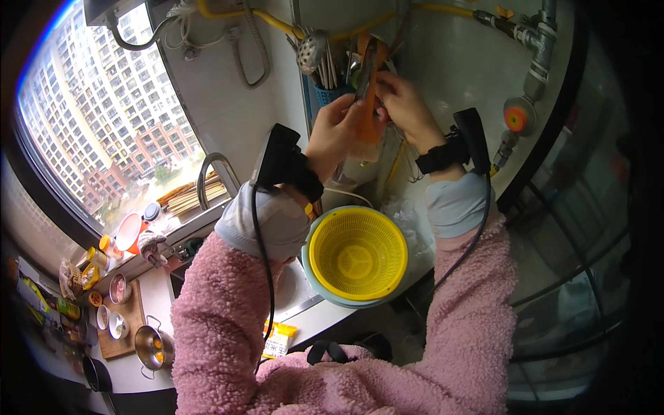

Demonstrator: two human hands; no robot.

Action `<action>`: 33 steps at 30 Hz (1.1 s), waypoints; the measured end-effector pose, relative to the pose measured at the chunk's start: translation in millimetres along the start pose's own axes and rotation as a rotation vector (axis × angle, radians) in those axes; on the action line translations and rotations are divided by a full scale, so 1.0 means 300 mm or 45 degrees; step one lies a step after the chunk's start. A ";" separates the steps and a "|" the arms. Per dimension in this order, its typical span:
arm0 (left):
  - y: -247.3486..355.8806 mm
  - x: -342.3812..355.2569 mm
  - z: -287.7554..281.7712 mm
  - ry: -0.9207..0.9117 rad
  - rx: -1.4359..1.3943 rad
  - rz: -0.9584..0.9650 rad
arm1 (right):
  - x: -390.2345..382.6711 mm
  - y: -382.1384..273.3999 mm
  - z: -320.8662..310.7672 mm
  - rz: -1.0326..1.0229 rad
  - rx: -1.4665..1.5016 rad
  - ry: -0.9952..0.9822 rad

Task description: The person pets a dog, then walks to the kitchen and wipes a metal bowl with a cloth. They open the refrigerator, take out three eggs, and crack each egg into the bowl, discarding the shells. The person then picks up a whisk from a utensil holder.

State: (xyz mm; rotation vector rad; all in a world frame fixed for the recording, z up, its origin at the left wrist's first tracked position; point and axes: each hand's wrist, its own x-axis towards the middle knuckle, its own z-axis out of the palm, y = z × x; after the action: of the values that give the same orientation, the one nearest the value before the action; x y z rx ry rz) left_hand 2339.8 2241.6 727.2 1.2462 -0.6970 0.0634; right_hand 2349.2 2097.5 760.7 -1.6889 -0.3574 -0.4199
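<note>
In front of the back wall, both my hands are raised to a long, orange, partly see-through thing [369, 128] that looks like a plastic bag with a dark strip along it. My left hand [335, 135] has its fingers closed around its lower left side. From the right, my right hand [408, 109] pinches at its edge, the fingertips partly hidden. Behind them a blue holder [328, 95] carries chopsticks and a perforated metal ladle [310, 53]. Below my hands, a yellow strainer basket [357, 254] sits inside a pale blue basin [310, 277].
Crumpled clear plastic [407, 220] lies beside the basin. A faucet [216, 166] stands by the window at left. Farther left are a wooden cutting board [135, 318] with bowls and a metal pot [146, 346] holding egg yolks. A yellow packet [280, 339] lies near the counter's edge.
</note>
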 end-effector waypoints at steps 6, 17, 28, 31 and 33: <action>0.063 -0.030 -0.023 0.004 -0.169 0.036 | -0.022 0.005 -0.015 -0.042 -0.054 -0.026; 0.062 -0.085 -0.066 -0.036 -0.032 -0.028 | -0.067 -0.076 -0.004 -0.281 -0.115 0.088; 0.073 -0.053 0.017 -0.040 -0.052 -0.009 | -0.146 -0.126 -0.040 -0.514 -0.048 0.167; 0.057 -0.040 0.024 0.035 -0.004 -0.111 | -0.158 -0.120 -0.056 -0.476 -0.053 0.153; 0.034 -0.034 0.012 0.055 0.002 -0.181 | -0.165 -0.115 -0.062 -0.470 -0.056 0.159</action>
State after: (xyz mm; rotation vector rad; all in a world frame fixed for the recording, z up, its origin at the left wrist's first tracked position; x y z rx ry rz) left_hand 2325.8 2245.2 731.0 1.2894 -0.5693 -0.0262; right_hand 2288.0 2084.4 770.1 -1.6313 -0.5734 -0.8059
